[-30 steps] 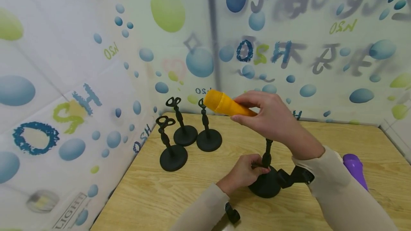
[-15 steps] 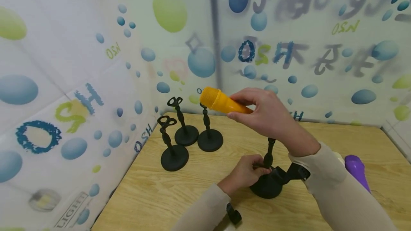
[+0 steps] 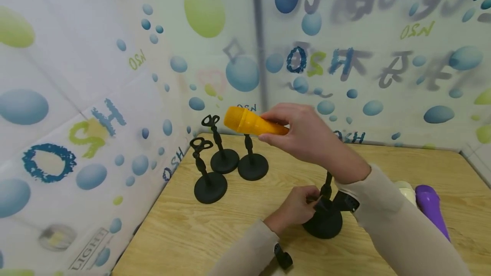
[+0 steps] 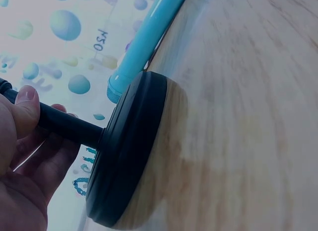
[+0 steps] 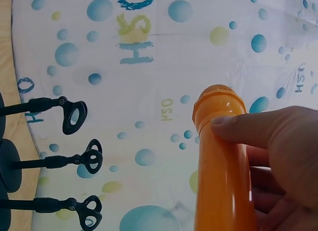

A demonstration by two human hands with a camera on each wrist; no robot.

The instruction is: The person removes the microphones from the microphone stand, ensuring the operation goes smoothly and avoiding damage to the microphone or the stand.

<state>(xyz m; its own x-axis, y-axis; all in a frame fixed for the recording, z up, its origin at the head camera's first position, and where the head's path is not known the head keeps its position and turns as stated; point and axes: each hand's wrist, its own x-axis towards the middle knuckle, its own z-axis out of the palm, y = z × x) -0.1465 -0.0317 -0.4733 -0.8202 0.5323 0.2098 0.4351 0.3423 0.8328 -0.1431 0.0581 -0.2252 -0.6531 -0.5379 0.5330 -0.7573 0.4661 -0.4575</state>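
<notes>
My right hand (image 3: 303,135) holds an orange microphone (image 3: 249,122) by its body, raised above the table with its head to the left. In the right wrist view, the thumb presses on the microphone (image 5: 223,161) just below its mesh head. Down on the table my left hand (image 3: 295,208) grips the stem of a black microphone stand (image 3: 326,227). The left wrist view has thumb and fingers around that stem, above the round base (image 4: 131,146). The right forearm hides the top of this stand in the head view.
Three black stands (image 3: 210,187) are grouped at the table's left, their clips uppermost. Right of the right forearm lie a cream microphone (image 3: 406,191) and a purple microphone (image 3: 431,208). A microphone (image 4: 144,42) looking light blue shows behind the base. Printed sheets (image 3: 134,84) border the table.
My right hand has carried the orange microphone a little to the left. The left hand keeps its grip on the stand, and the head view has shifted slightly.
</notes>
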